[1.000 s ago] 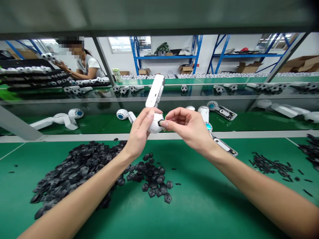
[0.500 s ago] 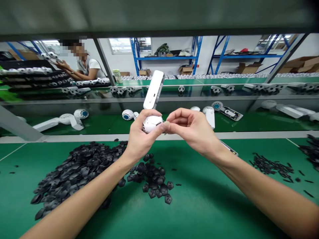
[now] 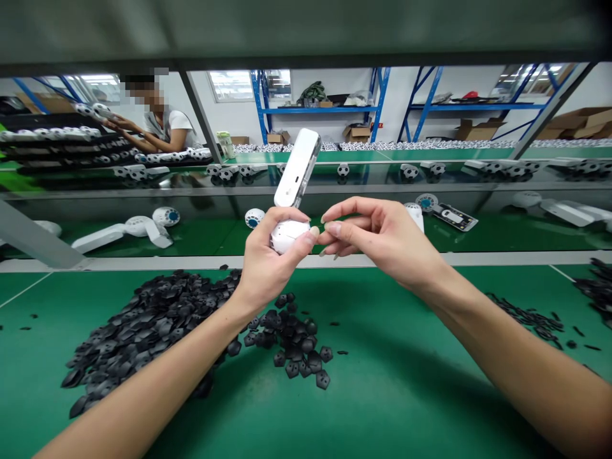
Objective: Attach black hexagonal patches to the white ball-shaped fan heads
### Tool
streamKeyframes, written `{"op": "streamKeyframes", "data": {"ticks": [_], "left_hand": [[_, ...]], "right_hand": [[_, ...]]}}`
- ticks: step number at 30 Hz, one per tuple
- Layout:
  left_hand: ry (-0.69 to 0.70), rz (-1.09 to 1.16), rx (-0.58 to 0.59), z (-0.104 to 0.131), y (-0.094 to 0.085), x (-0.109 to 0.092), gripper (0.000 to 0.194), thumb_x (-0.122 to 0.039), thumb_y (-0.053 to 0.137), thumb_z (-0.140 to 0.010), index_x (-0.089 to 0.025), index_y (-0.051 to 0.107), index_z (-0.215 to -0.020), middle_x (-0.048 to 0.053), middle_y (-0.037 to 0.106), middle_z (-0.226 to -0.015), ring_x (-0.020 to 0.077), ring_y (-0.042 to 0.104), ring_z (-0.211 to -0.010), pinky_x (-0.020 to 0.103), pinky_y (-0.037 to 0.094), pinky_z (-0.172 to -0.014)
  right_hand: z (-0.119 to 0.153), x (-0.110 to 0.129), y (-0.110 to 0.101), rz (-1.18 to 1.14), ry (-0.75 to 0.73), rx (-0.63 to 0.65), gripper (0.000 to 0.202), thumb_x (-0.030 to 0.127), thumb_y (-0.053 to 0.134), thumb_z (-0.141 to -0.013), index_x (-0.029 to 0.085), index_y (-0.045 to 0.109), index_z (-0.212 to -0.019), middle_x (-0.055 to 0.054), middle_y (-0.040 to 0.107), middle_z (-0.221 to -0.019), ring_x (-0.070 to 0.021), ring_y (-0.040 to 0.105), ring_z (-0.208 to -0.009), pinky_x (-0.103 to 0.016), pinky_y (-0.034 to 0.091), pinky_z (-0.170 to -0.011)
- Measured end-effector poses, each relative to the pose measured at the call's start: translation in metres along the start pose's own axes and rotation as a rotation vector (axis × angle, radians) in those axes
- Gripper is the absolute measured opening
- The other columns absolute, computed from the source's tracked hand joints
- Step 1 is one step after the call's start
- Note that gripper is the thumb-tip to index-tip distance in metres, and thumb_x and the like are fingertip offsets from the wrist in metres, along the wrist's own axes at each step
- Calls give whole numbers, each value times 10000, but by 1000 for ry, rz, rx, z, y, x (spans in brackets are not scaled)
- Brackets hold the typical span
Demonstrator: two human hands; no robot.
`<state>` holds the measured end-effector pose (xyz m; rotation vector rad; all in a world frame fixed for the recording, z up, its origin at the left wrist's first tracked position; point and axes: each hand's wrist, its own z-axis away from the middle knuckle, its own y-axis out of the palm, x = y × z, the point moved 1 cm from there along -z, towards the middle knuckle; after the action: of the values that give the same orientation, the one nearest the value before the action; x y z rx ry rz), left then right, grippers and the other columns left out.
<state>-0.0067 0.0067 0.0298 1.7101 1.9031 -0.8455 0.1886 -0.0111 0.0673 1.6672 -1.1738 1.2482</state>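
Head view: a white piece (image 3: 297,167) is up in the air, held in the left hand (image 3: 262,264). It has a round end (image 3: 285,236), low down, and a long flat part that sticks up above the hand. The flat part leans, with its top going up and a little to the right, away from the person. The left hand is the near one, for it is wrapped on the round end. Its fingers are curled behind, and its thumb lies along the front, pressing on the side that faces the right hand (image 3: 389,239).

The right hand is just beside, on the right. From it, the round end lies straight to the left, at about the same height, with the left thumb tip in between. Its fingers are bent and loosely spread, the tips a bit apart, and I see nothing pinched in them. I can't tell if any right fingertip touches the left thumb.

Both hands are above the near edge of the dark green belt (image 3: 210,239). Below them, on the green table (image 3: 377,408), lies a small bunch of black pieces (image 3: 299,344), with a big black heap (image 3: 153,325) to the left of it. Across the way, a person (image 3: 176,131) holds things too.
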Motion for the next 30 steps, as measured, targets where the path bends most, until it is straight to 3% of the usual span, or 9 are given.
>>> {"op": "streamKeyframes", "data": {"ticks": [4,7,11,14,18,23,26,28,30], "left_hand": [[-88,60,-7,0,0,5,224,-402,845,-923,-226,714,-970,-2,694,-842,109,621,-654,202,520,-567],[-179,198,3,-1,0,8,252,-416,867,-911,-236,719,-1005,14,727,-945,132,695,-754,226,611,-656],[-314,364,10,-2,1,6,262,-368,923,-848,-225,732,-958,9,718,-927,114,691,-739,190,623,-637],[-358,387,4,-3,2,5,282,-356,954,-803,-220,751,-946,12,696,-967,106,674,-743,175,618,-610],[-332,320,36,-1,3,6,313,-369,953,-810,-231,749,-1002,22,697,-987,136,693,-778,236,656,-661],[-284,244,64,-1,5,6,323,-372,942,-816,-218,744,-1021,26,705,-976,126,672,-716,257,644,-645],[-303,315,9,-5,3,8,347,-401,943,-801,-235,722,-1011,23,711,-967,149,683,-750,263,628,-598],[-324,378,-59,-10,-1,10,380,-449,946,-784,-251,689,-981,18,705,-922,167,682,-736,268,583,-521],[-333,415,-115,-16,-8,12,420,-527,936,-784,-268,667,-976,21,703,-881,184,675,-701,284,536,-471]], "right_hand": [[-4,-5,-4,93,0,-63,133,260,800,-939,173,724,-1007,-39,830,-820,-159,789,-678,-263,643,-644],[-8,-13,-5,187,-37,-131,193,291,790,-956,181,715,-1095,-74,829,-1007,-192,805,-862,-269,642,-663],[-10,-22,1,116,7,-22,293,333,749,-1006,212,685,-1265,-100,743,-1402,-233,726,-1276,-362,662,-985],[-9,-25,7,44,95,48,268,352,640,-1089,226,669,-1325,-88,704,-1488,-235,697,-1337,-438,606,-1128],[-11,-25,6,-1,167,-56,215,345,576,-1130,212,697,-1248,-109,722,-1450,-248,732,-1267,-453,616,-1098],[-14,-26,2,-6,187,-118,207,347,575,-1130,200,718,-1163,-115,738,-1403,-214,765,-1157,-349,648,-950],[-16,-33,-1,83,163,-129,178,333,584,-1116,198,700,-1131,-98,784,-1285,-191,784,-1044,-299,635,-826],[-17,-42,-2,226,114,-105,127,293,623,-1079,194,702,-1068,-78,815,-1130,-186,782,-936,-289,602,-768],[-16,-55,1,428,64,14,73,243,687,-1022,191,728,-990,-57,824,-1004,-197,770,-894,-301,569,-768]]}}
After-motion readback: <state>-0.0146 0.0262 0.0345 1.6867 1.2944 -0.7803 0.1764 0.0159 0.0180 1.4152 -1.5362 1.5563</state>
